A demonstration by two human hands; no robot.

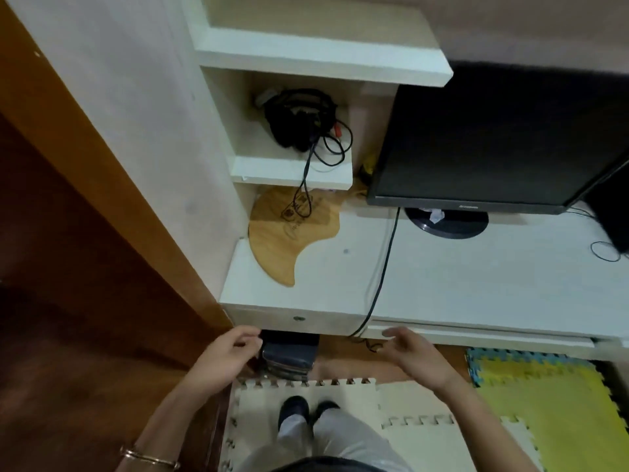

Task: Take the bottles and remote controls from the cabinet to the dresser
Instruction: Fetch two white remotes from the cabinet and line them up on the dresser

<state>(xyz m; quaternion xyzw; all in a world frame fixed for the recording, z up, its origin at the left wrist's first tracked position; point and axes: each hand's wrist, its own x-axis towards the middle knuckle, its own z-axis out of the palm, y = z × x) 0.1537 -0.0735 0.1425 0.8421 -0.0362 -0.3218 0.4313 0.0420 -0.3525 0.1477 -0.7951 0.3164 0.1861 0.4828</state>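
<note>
You are holding your left hand [235, 350] and right hand [413, 352] apart and empty before the white desk [476, 284], no bottle or remote showing, except perhaps the yellow thing [369, 166] at twelve o'clock, nearer your right.

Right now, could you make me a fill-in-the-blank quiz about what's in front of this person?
1. The bracelet is on the ____ wrist.
2. The left hand and right hand hold ____.
3. The tangled cables sit on a ____ above the board.
Missing words: left; nothing; shelf.
</note>
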